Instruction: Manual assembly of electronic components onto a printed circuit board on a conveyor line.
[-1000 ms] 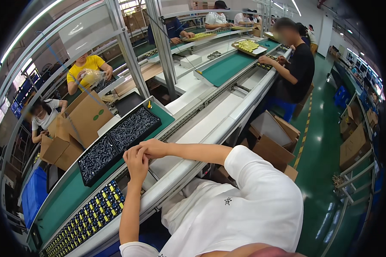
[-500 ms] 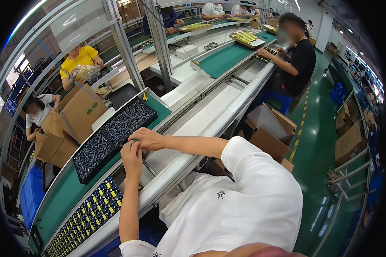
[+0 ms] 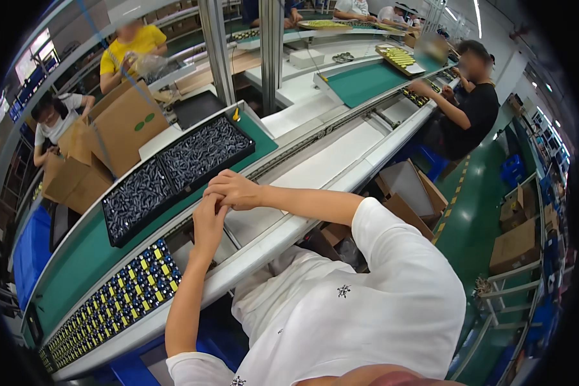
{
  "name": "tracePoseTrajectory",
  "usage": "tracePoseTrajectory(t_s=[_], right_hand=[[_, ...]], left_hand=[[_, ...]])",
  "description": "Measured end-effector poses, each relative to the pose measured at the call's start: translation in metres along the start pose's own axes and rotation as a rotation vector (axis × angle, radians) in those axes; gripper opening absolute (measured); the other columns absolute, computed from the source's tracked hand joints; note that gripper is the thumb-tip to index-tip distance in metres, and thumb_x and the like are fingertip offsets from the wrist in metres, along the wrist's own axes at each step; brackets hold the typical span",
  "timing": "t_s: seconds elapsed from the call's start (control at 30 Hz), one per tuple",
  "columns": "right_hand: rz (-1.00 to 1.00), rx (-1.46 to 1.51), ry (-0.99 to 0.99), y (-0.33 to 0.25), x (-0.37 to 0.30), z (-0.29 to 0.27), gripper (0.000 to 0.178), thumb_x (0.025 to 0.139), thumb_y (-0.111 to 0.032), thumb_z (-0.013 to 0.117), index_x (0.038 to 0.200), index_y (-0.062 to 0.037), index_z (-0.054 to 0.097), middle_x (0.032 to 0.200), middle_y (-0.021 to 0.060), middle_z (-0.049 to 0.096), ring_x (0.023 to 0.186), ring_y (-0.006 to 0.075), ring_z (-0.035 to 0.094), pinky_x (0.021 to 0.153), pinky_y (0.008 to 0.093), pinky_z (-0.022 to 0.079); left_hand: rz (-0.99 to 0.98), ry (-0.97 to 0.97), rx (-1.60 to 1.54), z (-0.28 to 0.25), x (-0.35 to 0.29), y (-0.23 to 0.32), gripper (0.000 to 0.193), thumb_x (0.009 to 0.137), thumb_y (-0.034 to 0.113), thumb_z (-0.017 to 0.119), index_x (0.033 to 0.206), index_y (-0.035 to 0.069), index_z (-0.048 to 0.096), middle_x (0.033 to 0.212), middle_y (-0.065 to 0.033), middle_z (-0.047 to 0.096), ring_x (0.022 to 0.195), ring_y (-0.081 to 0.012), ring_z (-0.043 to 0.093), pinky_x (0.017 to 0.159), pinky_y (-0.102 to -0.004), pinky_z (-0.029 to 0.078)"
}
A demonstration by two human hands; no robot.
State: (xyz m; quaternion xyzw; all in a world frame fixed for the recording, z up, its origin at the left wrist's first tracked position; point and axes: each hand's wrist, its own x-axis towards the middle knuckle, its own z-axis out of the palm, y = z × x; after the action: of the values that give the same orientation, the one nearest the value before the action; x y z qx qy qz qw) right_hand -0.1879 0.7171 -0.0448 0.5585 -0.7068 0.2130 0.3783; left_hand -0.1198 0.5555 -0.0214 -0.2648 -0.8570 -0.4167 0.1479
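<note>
White shirt (image 3: 379,296) fills the lower middle and blocks whatever lies beneath. Dark fisheye rim swallows the far lower-left end of the component array (image 3: 116,302). Right forearm (image 3: 309,201) crosses the metal rail (image 3: 254,257), hiding a stretch of it and part of the pale channel (image 3: 315,161) behind.

Left hand (image 3: 207,225): fingers bent and bunched, tips up against the other hand. Right hand (image 3: 238,191): half-curled, fingers angled over the left's fingertips. Meeting point masked by the fingers themselves; cannot tell whether something small is pinched there. Both hands are beyond the rail, near the close long side of the black tray (image 3: 147,220); height above the bench hard to judge.

Tray sits on the green strip (image 3: 77,283), divided in two, both halves heaped with small dark grey parts (image 3: 135,199). Stubby, oblong, lying every which way, slight sheen; single outlines mostly lost in the pile. Array, left of the left forearm (image 3: 190,289): yellow blocks and blue rounds in close rows on black, the farthest rows running together.

Small yellow item (image 3: 236,114) at the tray's far right corner, kind unclear. Open cardboard box (image 3: 125,128) beyond, its inside mostly out of sight.
</note>
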Motion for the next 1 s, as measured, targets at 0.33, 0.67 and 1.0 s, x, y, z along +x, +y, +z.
tracePoseTrajectory(t_s=[0.33, 0.67, 1.0], right_hand=[[0.09, 0.088, 0.04, -0.009, 0.003, 0.001, 0.016, 0.061, -0.015, 0.068, 0.074, -0.0073, 0.064, 0.096, 0.0046, 0.064, 0.096, 0.0235, 0.058, 0.083, 0.0382, 0.043], [0.169, 0.337, 0.045, -0.009, 0.001, 0.01, 0.018, 0.059, -0.019, 0.065, 0.072, -0.0078, 0.06, 0.083, 0.0035, 0.058, 0.086, 0.0246, 0.058, 0.072, 0.0391, 0.045], [0.304, 0.488, -0.045, -0.014, 0.008, -0.016, 0.02, 0.061, -0.019, 0.065, 0.078, -0.0086, 0.064, 0.084, 0.0026, 0.059, 0.086, 0.0245, 0.059, 0.074, 0.0407, 0.046]], left_hand=[[-0.292, -0.036, -0.218, -0.005, 0.0, 0.01, 0.01, 0.084, -0.001, 0.065, 0.09, -0.004, 0.059, 0.078, -0.0076, 0.065, 0.065, -0.011, 0.06, 0.06, -0.0249, 0.046], [-0.585, -0.111, -0.561, -0.015, 0.002, 0.012, 0.01, 0.082, -0.006, 0.065, 0.09, -0.004, 0.059, 0.081, -0.0066, 0.065, 0.07, -0.0116, 0.063, 0.063, -0.023, 0.047], [-0.697, -0.144, -0.81, -0.013, -0.004, 0.011, 0.02, 0.081, -0.007, 0.064, 0.1, -0.006, 0.062, 0.091, -0.0125, 0.067, 0.077, -0.0162, 0.066, 0.073, -0.0251, 0.051]])
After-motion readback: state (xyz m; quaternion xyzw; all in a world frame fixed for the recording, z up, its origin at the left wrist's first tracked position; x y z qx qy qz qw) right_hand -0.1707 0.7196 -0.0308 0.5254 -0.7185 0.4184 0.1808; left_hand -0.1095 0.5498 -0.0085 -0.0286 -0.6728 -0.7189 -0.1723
